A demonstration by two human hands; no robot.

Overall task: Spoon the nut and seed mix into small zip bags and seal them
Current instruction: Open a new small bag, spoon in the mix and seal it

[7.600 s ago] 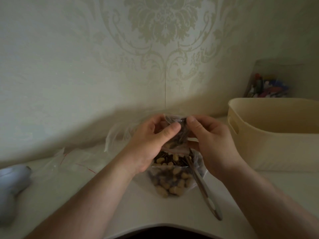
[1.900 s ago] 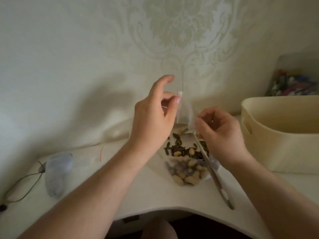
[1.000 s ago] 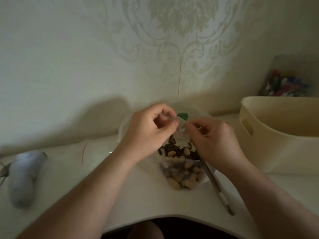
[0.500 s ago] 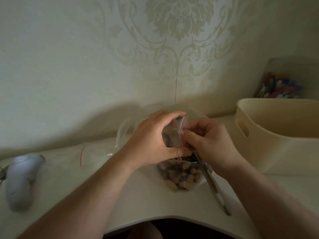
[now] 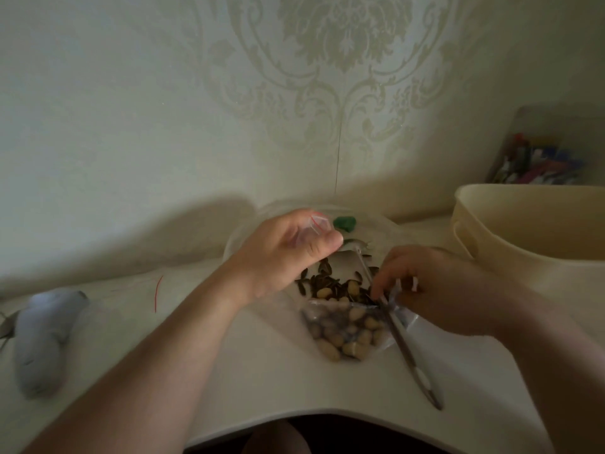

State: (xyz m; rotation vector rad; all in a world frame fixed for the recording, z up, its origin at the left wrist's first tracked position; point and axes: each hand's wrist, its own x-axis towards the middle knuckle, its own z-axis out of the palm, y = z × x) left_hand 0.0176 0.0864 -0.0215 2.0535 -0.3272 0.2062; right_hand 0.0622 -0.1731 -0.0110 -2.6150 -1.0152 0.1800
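Note:
My left hand point(image 5: 281, 253) holds a small clear zip bag point(image 5: 316, 229) with a red strip, pinched between thumb and fingers above the table. A large clear bag of nut and seed mix point(image 5: 343, 329) lies open on the white table point(image 5: 262, 365), with peanuts and dark seeds spilling at its mouth. My right hand point(image 5: 435, 290) rests at that bag's right edge, fingers closed on the upper end of a metal spoon point(image 5: 412, 358), whose handle points toward me. The spoon's bowl is hidden in the mix.
A cream plastic basket point(image 5: 537, 234) stands at the right, with a container of coloured items point(image 5: 537, 158) behind it. A green lump point(image 5: 344, 222) lies behind the mix. Empty zip bags point(image 5: 144, 286) and a white device point(image 5: 42, 332) sit to the left. The table's front edge is close.
The hands have parted: my left hand lifted the small bag up and left, and my right hand dropped to the spoon in the mix.

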